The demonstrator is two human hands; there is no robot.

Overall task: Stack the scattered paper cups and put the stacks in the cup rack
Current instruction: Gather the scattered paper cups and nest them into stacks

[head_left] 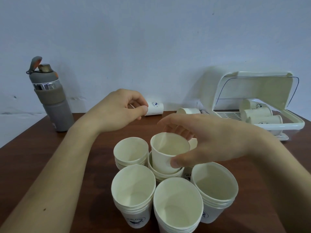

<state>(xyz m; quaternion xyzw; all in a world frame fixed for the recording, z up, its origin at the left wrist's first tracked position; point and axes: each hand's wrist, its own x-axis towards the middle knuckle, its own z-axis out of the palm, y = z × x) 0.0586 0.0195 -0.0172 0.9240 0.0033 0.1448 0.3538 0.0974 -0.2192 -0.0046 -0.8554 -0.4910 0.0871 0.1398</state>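
Several stacks of white paper cups stand upright on the brown table near me, among them the front stack and the middle stack. My right hand grips a single cup by its rim, its base partly inside the middle stack. My left hand reaches to a cup lying on its side at the table's back edge, fingers curled at its mouth. Another lying cup rests further right. The white cup rack, lid raised, holds cup stacks lying on their sides.
A grey water bottle with its cap flipped open stands at the back left corner of the table. A pale wall rises directly behind the table's far edge.
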